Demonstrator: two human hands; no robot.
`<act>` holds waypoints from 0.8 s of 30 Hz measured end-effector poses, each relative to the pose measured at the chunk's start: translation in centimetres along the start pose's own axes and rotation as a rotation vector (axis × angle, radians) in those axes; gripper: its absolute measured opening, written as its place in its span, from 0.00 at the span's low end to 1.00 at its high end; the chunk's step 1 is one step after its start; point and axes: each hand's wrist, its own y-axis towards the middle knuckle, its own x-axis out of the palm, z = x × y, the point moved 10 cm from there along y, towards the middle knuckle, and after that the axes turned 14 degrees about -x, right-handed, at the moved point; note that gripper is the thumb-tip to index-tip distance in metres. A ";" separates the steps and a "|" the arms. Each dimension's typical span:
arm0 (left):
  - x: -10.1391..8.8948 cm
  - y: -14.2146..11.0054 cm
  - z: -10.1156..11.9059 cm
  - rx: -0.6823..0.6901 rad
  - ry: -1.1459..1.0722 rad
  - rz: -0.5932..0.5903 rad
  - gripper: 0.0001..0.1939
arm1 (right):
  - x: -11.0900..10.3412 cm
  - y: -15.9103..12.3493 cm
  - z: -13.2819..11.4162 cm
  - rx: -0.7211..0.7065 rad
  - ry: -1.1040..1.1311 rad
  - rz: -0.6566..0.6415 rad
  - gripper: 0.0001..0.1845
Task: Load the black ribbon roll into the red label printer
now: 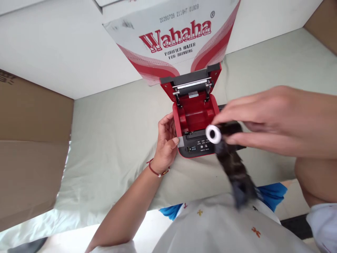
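A small red and black label printer lies on the cloth with its lid raised and its red inner bay exposed. Around its left side my left hand is closed, thumb on the front left corner and fingers behind the edge. Over the printer's right side, my right hand pinches a small roll with a white ring-shaped end and dark centre. From the roll a dark glossy strip hangs down, blurred by motion. The roll and hand hide part of the printer's right side.
A white and red Wahaha water carton stands just behind the raised lid. Brown cardboard boxes rise at the far left and the upper right corner. Pale green cloth covers the surface, its front edge close to my body.
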 end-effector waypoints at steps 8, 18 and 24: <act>0.2 0.0 0.1 0.002 -0.001 -0.002 0.39 | 2.2 9.5 0.0 0.276 -0.295 -0.128 0.18; 0.1 -2.6 2.7 0.308 0.348 0.146 0.38 | 2.9 10.2 1.5 0.318 -0.247 -0.022 0.22; 3.2 -5.7 5.2 0.645 0.804 0.131 0.30 | 3.0 9.4 0.2 0.173 -0.158 -0.100 0.18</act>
